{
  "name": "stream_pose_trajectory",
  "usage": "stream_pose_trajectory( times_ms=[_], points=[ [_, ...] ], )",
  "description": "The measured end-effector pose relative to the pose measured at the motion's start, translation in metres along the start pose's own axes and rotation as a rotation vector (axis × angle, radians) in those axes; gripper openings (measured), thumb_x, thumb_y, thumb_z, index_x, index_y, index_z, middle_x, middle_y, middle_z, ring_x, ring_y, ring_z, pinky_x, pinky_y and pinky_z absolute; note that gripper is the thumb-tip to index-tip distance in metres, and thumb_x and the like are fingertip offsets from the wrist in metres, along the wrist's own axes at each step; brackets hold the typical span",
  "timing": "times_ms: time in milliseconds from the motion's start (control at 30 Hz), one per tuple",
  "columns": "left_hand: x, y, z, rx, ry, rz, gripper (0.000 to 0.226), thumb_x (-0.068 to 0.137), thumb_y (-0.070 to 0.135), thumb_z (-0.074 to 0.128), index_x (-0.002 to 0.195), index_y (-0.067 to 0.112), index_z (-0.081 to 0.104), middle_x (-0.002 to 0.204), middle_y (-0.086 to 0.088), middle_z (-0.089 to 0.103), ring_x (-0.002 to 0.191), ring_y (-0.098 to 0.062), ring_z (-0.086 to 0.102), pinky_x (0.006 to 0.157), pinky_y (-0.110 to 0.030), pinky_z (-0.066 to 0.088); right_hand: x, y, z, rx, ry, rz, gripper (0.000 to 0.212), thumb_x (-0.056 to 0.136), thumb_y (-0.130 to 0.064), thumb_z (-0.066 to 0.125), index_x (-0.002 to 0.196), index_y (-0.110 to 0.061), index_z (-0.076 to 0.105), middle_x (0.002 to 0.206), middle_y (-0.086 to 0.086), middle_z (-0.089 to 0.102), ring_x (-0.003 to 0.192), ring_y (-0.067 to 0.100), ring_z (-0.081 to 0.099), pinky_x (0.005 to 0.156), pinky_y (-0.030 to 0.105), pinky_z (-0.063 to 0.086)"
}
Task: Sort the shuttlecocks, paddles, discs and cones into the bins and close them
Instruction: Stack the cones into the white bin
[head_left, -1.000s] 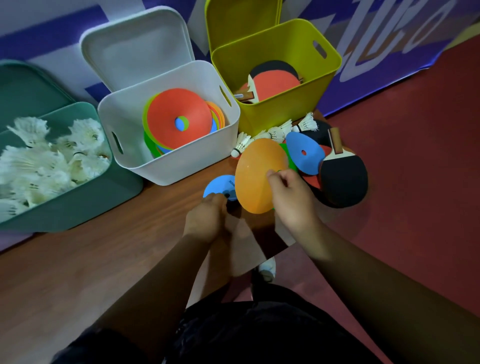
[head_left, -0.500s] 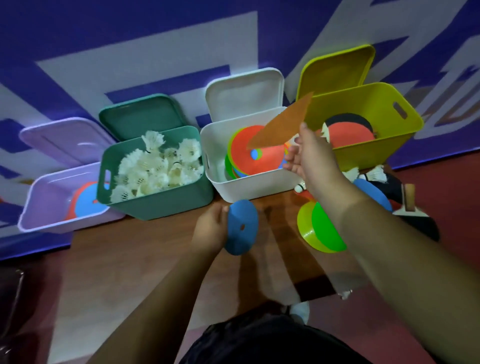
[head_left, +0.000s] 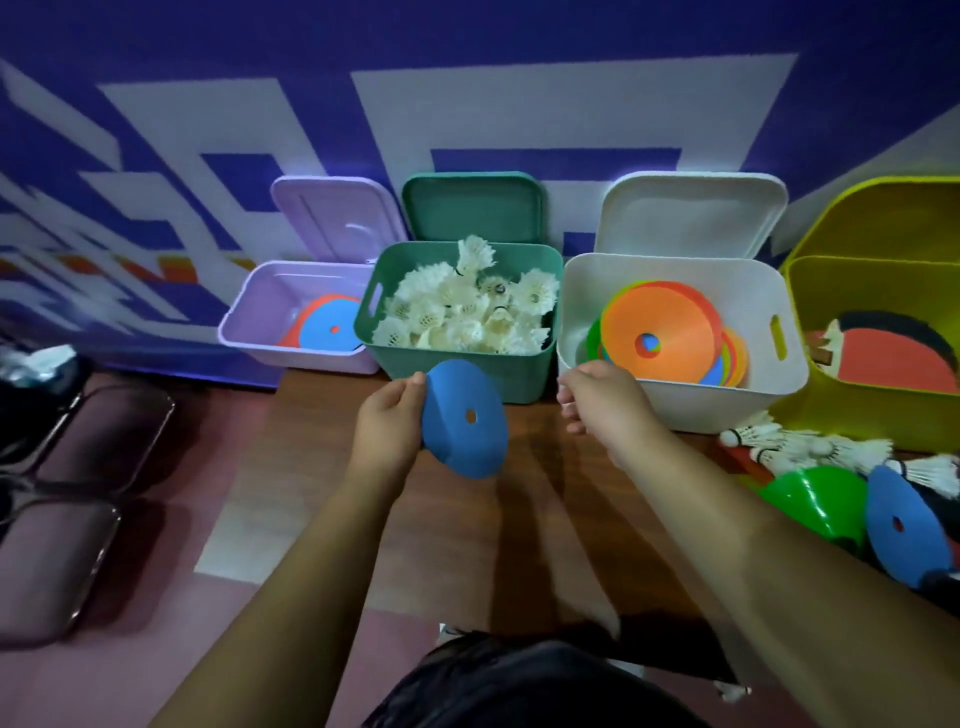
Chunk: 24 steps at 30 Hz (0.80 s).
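The left hand (head_left: 387, 426) grips a blue domed plastic cone (head_left: 465, 418) with a small hole at its centre, thumb on the upper edge and fingers curled behind the rim, and holds it tilted in the air just in front of the green plastic bin (head_left: 457, 366). The right hand (head_left: 602, 400) holds nothing; its fingers hang loosely curled just beside the front left corner of the white plastic bin (head_left: 675, 402). Four bins stand in a row against the purple and white wall, each with its lid propped open behind it. The lilac plastic bin (head_left: 249, 312) on the far left holds a blue cone with a hole (head_left: 330, 327) lying on an orange one. The green bin next to it is heaped with white feather shuttlecocks (head_left: 467, 312). The white bin holds a stack of flat discs topped by a large orange plastic disc (head_left: 670, 322), with green and blue edges showing beneath. The yellow plastic bin (head_left: 857, 410) at the right holds a red-faced paddle with a black rim (head_left: 893, 358). On the brown wooden surface (head_left: 545, 493) in front of the yellow bin lies an unsorted pile: several loose white shuttlecocks (head_left: 805, 447), a bright green cone (head_left: 815, 499) and another blue holed cone (head_left: 904, 530) leaning against it. Dark padded chairs (head_left: 78, 441) stand at the left on the reddish floor.
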<state>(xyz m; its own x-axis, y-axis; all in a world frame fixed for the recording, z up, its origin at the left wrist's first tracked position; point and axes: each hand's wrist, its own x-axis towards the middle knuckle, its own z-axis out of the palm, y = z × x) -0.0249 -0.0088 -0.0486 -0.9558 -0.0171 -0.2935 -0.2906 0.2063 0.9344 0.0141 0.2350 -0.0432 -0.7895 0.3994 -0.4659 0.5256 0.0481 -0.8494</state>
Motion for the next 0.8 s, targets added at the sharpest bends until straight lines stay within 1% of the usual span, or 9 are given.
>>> stream_pose_trajectory(
  times_ms=[167,267,333,433,500,567,700,767,800],
  points=[
    [0.009,0.014,-0.053,-0.185,0.16,-0.039,0.033,0.104,0.038,0.061,0.096,0.011,0.08,0.095,-0.018,0.077,0.087,-0.032,0.074,0.074,-0.053,0.063,0.0,-0.017,0.055,-0.046,-0.104,-0.029,0.014,0.1,-0.022,0.058,0.094,-0.013,0.068,0.083,0.003,0.07,0.065,0.016,0.061,0.058,0.033,0.054],
    [0.024,0.026,-0.084,-0.254,0.262,-0.056,0.032,0.103,0.036,0.063,0.088,0.013,0.078,0.082,-0.006,0.075,0.075,-0.024,0.069,0.061,-0.036,0.058,-0.001,-0.026,0.082,-0.078,-0.157,-0.042,0.017,0.1,-0.024,0.058,0.098,-0.012,0.07,0.085,0.002,0.071,0.07,0.016,0.063,0.061,0.034,0.057],
    [0.039,0.037,-0.103,-0.322,0.321,-0.051,0.031,0.103,0.034,0.064,0.081,0.013,0.072,0.077,-0.005,0.067,0.071,-0.022,0.063,0.06,-0.034,0.054,-0.002,-0.032,0.097,-0.092,-0.178,-0.055,0.016,0.1,-0.024,0.058,0.098,-0.014,0.07,0.086,0.001,0.071,0.071,0.016,0.064,0.063,0.034,0.058],
    [0.067,0.062,-0.129,-0.407,0.4,-0.008,0.029,0.1,0.034,0.065,0.079,0.017,0.071,0.085,-0.01,0.065,0.077,-0.024,0.065,0.068,-0.04,0.058,-0.003,-0.042,0.112,-0.107,-0.181,-0.077,0.016,0.1,-0.024,0.057,0.098,-0.018,0.072,0.087,0.0,0.073,0.072,0.016,0.065,0.064,0.034,0.059],
    [0.096,0.072,-0.147,-0.407,0.452,-0.013,0.023,0.098,0.036,0.064,0.089,0.018,0.075,0.094,-0.009,0.073,0.085,-0.023,0.072,0.073,-0.039,0.063,-0.002,-0.049,0.12,-0.118,-0.166,-0.093,0.016,0.1,-0.022,0.056,0.099,-0.019,0.072,0.088,0.0,0.073,0.072,0.016,0.066,0.065,0.034,0.06],
    [0.129,0.074,-0.164,-0.218,0.448,-0.024,0.018,0.098,0.025,0.062,0.107,0.013,0.071,0.1,-0.01,0.074,0.092,-0.025,0.073,0.077,-0.039,0.065,-0.001,-0.056,0.126,-0.127,-0.145,-0.099,0.016,0.101,-0.021,0.056,0.1,-0.019,0.072,0.088,-0.001,0.073,0.072,0.015,0.066,0.066,0.035,0.061],
    [0.152,0.058,-0.161,0.358,0.508,-0.095,0.021,0.1,0.009,0.061,0.12,0.006,0.065,0.113,-0.008,0.069,0.102,-0.024,0.067,0.073,-0.027,0.042,0.002,-0.06,0.13,-0.137,-0.104,-0.102,0.016,0.101,-0.021,0.056,0.101,-0.019,0.073,0.089,-0.001,0.074,0.07,0.014,0.066,0.066,0.035,0.061],
    [0.159,0.039,-0.154,0.031,0.409,-0.205,0.027,0.097,0.016,0.058,0.121,0.011,0.068,0.121,-0.011,0.071,0.093,-0.019,0.065,0.078,-0.028,0.049,0.004,-0.056,0.13,-0.141,-0.088,-0.095,0.017,0.101,-0.021,0.056,0.102,-0.019,0.072,0.088,-0.001,0.073,0.069,0.013,0.066,0.062,0.031,0.06],
    [0.161,0.024,-0.148,0.035,0.375,-0.232,0.03,0.093,0.021,0.055,0.118,0.015,0.07,0.122,-0.014,0.072,0.091,-0.022,0.066,0.085,-0.033,0.054,0.004,-0.053,0.129,-0.14,-0.081,-0.083,0.016,0.101,-0.02,0.056,0.102,-0.019,0.072,0.088,-0.001,0.073,0.068,0.013,0.066,0.06,0.029,0.058]
  ],
)
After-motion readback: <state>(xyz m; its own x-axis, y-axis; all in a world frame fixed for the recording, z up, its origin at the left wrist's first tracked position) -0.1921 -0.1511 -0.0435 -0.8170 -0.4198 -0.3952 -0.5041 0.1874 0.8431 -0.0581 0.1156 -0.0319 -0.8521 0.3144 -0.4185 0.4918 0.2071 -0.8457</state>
